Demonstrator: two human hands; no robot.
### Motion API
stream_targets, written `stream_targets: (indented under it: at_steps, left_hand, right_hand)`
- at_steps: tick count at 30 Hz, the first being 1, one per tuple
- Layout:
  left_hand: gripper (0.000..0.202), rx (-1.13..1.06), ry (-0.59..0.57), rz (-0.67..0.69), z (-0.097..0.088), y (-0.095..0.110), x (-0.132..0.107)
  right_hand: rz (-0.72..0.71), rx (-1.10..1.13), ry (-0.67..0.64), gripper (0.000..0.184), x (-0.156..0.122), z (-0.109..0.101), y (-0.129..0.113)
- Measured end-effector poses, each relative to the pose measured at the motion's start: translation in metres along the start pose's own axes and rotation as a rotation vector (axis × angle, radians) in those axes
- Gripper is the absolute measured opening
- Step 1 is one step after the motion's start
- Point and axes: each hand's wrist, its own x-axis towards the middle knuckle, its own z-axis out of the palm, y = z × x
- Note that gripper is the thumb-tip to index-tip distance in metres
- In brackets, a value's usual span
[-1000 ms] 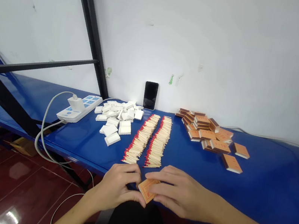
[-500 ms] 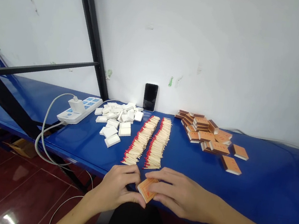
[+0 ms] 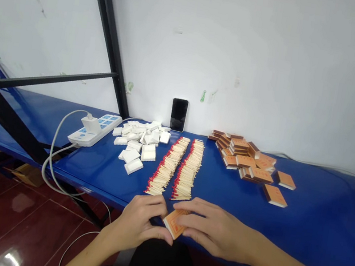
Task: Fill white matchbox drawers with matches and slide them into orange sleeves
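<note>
Between my two hands, at the table's front edge, is an orange matchbox [image 3: 174,223] with a white end facing left. My right hand [image 3: 209,228] grips its right part, fingers over the printed top and thumb below. My left hand [image 3: 145,218] holds the box's left end, thumb at the near corner and fingers at the far one. Just beyond lie two long rows of matches [image 3: 167,167] with red heads to the left. White matchbox trays [image 3: 143,139] are heaped at the back left. A pile of orange matchboxes [image 3: 244,157] lies at the back right.
A black phone [image 3: 178,114] leans upright against the wall. A white power strip [image 3: 95,130] with a plug and cable sits on the left of the blue table [image 3: 319,218]. A black metal frame post [image 3: 111,37] rises at the left.
Both hands and the matchbox between them stay almost in place. The box's tilt and the fingers around it have shifted only very slightly.
</note>
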Motion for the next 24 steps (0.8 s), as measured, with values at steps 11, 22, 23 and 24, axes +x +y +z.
stream_targets:
  at_steps: [11,22,23,24]
  left_hand:
    - [0.051,-0.009,0.009,0.01,0.0015,-0.0029,-0.0007]
    - [0.036,-0.033,0.036,0.011,0.0014,-0.0016,-0.0002]
    - [0.036,-0.038,0.036,0.004,0.0012,-0.0016,-0.0002]
    - [0.036,-0.043,0.035,0.0,0.0009,-0.0016,-0.0002]
  right_hand:
    - [-0.009,-0.01,0.01,0.027,-0.0006,0.0008,0.0006]
    - [0.003,-0.067,0.071,0.026,-0.0016,0.0068,0.0065]
    - [0.007,-0.059,0.068,0.026,-0.0015,0.0069,0.0064]
    - [0.012,-0.049,0.062,0.025,-0.0014,0.0069,0.0063]
